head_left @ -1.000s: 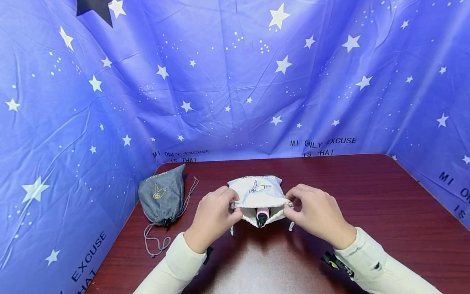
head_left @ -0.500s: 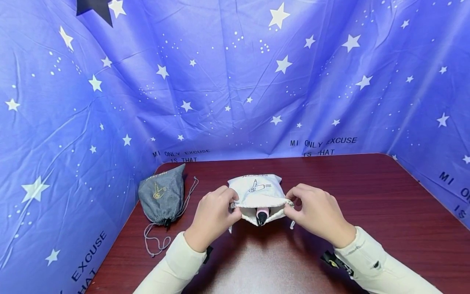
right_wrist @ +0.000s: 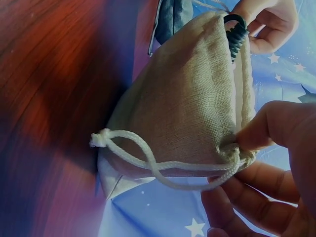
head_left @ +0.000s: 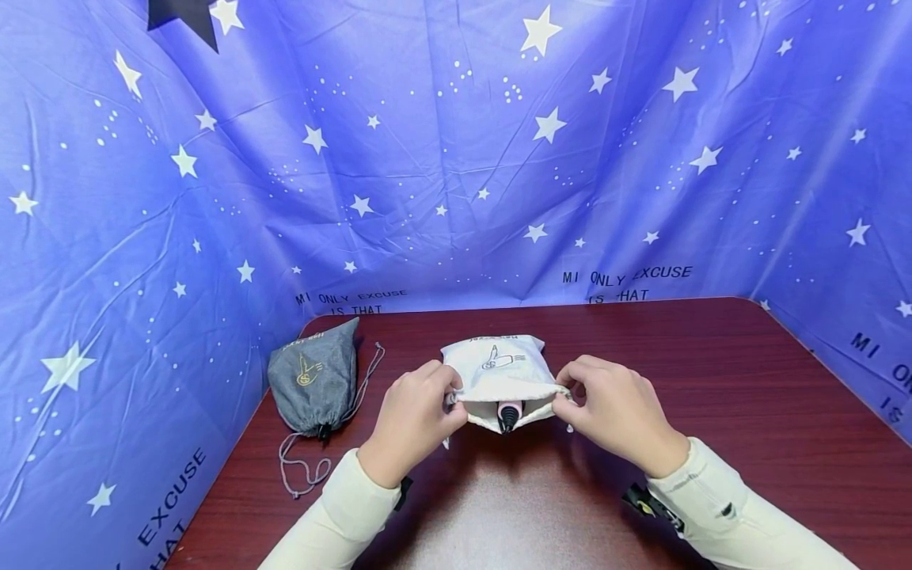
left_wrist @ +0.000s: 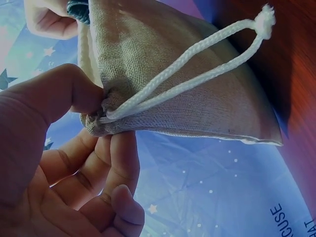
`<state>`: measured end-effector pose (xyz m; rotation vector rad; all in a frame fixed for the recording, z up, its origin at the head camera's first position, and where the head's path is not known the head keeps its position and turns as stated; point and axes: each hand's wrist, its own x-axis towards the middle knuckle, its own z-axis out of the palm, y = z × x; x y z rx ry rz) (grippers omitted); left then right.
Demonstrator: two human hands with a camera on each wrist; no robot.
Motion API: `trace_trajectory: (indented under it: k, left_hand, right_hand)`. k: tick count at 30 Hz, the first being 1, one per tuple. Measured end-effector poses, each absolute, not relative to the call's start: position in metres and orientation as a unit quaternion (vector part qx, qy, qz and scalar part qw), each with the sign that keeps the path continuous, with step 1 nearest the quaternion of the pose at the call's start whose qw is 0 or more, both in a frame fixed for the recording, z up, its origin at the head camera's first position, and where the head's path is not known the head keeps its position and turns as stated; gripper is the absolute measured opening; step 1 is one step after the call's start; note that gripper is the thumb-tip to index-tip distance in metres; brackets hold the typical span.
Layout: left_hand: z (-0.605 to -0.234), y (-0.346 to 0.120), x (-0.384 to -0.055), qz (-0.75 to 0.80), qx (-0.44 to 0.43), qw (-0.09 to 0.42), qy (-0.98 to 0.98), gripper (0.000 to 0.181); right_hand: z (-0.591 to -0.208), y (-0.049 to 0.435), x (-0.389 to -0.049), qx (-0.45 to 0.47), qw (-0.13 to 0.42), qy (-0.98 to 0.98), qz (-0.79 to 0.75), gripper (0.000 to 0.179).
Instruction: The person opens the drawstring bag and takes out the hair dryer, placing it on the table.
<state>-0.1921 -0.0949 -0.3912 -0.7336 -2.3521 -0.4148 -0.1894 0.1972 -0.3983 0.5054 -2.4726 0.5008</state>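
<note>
A white drawstring pouch [head_left: 499,368] printed with a hand drawing is held at its mouth by both hands, its opening spread toward me. My left hand [head_left: 420,412] pinches the left corner of the rim between thumb and fingers. The opposite corner is pinched by my right hand [head_left: 616,408]. Inside the mouth shows the end of a pink handle with a black ribbed cord sleeve [head_left: 509,417]; the rest of it is hidden in the cloth. Knotted white drawstrings [left_wrist: 197,54] hang from each corner, the right one a looped cord [right_wrist: 148,153] in the right wrist view.
A grey drawstring pouch [head_left: 313,380] with gold print lies at the left of the table, its mouth drawn together and its grey cord [head_left: 306,471] trailing forward. The dark red wooden table [head_left: 748,380] is backed by a blue curtain [head_left: 442,158] with white stars.
The pouch mouth has lifted slightly, and the right hand has shifted a little to the right. Both hands keep their grip on the rim. The grey pouch stays put.
</note>
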Motion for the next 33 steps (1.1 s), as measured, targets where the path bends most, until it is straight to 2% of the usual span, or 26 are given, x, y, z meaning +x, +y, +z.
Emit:
trace_trajectory:
  k: [33]
  left_hand:
    - [-0.3917,-0.0964,-0.1937,-0.153,-0.268,0.298,-0.903,0.02]
  right_hand:
    - [-0.4024,0.1992,-0.1943,0.17,0.263,-0.931,0.187,0.014]
